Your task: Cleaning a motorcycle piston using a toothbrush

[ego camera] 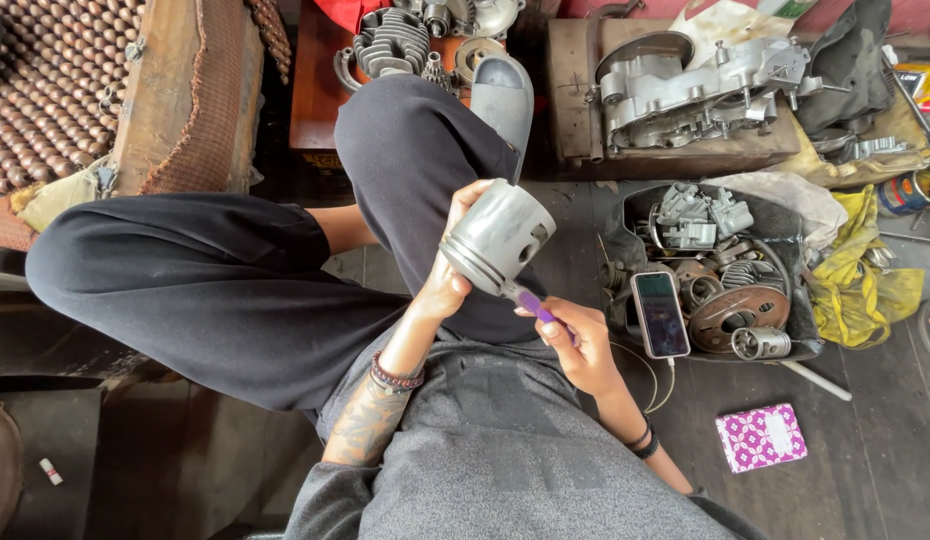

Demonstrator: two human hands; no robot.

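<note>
Head view: a seated person works over their lap, legs crossed on a dark wooden floor.
Left hand: wrapped around a grey metal piston, tilting its ringed end toward the tool so the grooves face the other hand.
Right hand: pinched on a purple-handled tool, its tip touching the piston's lower edge.
Piston: held above the lap, off the floor.
Nearby: a phone rests on the rim of a tray of engine parts, within reach; an engine casing sits on a wooden block beyond; a patterned pink box lies on the floor.
</note>
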